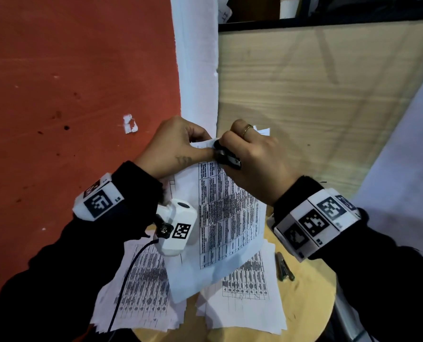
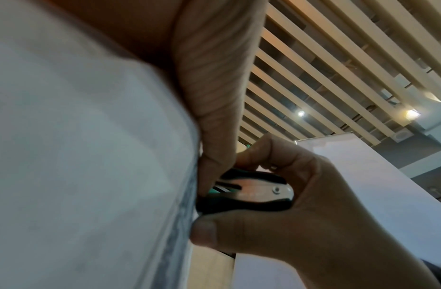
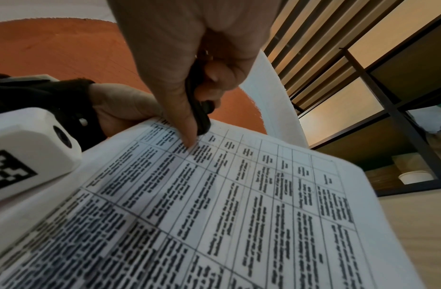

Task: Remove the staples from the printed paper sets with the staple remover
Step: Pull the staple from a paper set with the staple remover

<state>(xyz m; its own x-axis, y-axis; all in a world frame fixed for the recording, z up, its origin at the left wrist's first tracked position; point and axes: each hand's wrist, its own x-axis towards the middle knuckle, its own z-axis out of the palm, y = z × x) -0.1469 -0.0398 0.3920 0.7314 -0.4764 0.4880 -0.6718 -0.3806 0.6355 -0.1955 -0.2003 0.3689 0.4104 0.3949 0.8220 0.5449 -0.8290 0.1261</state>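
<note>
Left hand (image 1: 171,144) pinching paper set (image 1: 227,218), right hand (image 1: 254,156) squeezing staple remover (image 2: 251,192), metal claws visible only from left wrist

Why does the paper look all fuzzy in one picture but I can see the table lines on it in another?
Left wrist view: the paper set sits right against the lens, a blurred grey-white mass, while the staple remover is fairly sharp. Right wrist view: the sheet lies further off, so its grid shows, bowed by the wide lens.
</note>
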